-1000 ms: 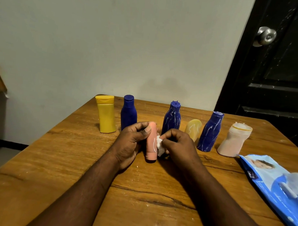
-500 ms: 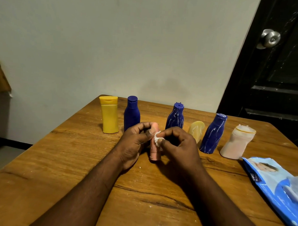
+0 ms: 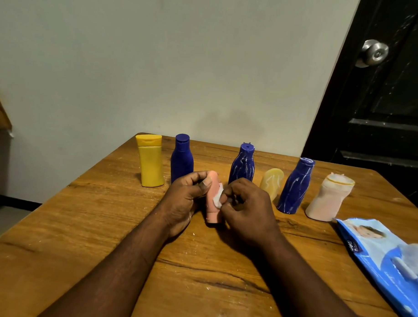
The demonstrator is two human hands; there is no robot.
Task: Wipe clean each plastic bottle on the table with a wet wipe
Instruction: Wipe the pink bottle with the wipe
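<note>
I see the left hand point(image 3: 182, 201) gripping a pink plastic bottle point(image 3: 212, 209) standing on the brown wooden table point(image 3: 82, 225), the right hand point(image 3: 247, 213) pinching a white wet wipe point(image 3: 218, 199) against it. Behind is a pale wall point(image 3: 159, 61); at right, a black door point(image 3: 382, 121).

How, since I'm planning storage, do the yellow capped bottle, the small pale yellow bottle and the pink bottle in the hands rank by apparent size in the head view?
1. yellow capped bottle
2-3. pink bottle and small pale yellow bottle: unsure; the pink one looks taller but thinner, nearer the camera and partly hidden.
</note>
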